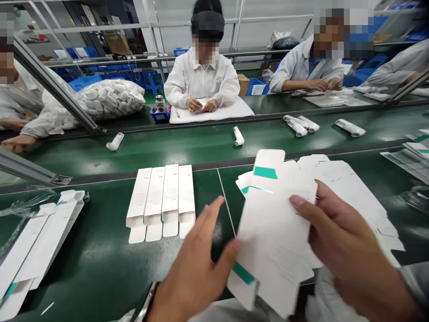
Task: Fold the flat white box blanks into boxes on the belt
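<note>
A sheaf of flat white carton blanks [273,232] is gripped by the right hand [348,241] above the green conveyor surface [209,190], the open left hand [197,268] at its edge; the light, flexible card is best held by its edges.

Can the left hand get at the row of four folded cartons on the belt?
Probably yes. The left hand is open, close beside the row of four folded cartons, with only bare green belt between. The flat carton blanks sit on its far side, clear of that path.
</note>
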`<state>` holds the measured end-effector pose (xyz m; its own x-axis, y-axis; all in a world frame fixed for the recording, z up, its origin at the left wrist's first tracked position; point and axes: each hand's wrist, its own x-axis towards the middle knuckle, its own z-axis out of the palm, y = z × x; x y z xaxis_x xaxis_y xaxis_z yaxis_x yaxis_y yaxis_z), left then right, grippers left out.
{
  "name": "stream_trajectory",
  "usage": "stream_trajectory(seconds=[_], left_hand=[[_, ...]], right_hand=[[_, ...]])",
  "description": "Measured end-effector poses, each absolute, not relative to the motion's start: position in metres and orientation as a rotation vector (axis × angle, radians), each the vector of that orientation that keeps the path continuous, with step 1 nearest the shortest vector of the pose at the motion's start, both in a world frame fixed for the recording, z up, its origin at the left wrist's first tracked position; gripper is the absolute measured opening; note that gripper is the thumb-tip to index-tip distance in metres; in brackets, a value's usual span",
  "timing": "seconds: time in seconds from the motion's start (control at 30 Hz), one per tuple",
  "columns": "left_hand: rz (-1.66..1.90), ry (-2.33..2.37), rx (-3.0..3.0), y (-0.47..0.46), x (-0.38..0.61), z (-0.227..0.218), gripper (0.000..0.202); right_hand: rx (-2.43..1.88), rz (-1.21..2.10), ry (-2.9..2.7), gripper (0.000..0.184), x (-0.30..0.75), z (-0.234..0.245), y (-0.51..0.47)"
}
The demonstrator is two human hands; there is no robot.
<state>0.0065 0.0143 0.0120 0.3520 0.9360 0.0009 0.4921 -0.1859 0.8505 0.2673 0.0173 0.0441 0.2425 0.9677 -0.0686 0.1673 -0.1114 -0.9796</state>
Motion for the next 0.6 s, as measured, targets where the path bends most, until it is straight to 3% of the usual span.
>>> stream_trajectory(seconds=[0.1, 0.23, 0.4, 0.6], left_hand=[[0.69, 1.109, 1.463, 0.007, 0.025, 0.03, 0.1], [0.597, 1.253, 1.483, 0.01, 0.016, 0.033, 0.098], [0.541, 1.039, 1.605, 0.005, -0.01, 0.023, 0.094], [0.512, 1.035, 1.5, 0.0, -0.011, 0.029, 0.102]], right_hand=[[-1.359, 0.977, -1.018, 0.035, 0.222, 0.039, 0.01], [-1.205, 1.297, -1.04, 0.042, 0.192, 0.028, 0.01], [-0.716, 1.934, -1.073, 0.102, 0.194, 0.014, 0.019], [-0.531, 1.976, -1.029, 0.106, 0.187, 0.005, 0.021]])
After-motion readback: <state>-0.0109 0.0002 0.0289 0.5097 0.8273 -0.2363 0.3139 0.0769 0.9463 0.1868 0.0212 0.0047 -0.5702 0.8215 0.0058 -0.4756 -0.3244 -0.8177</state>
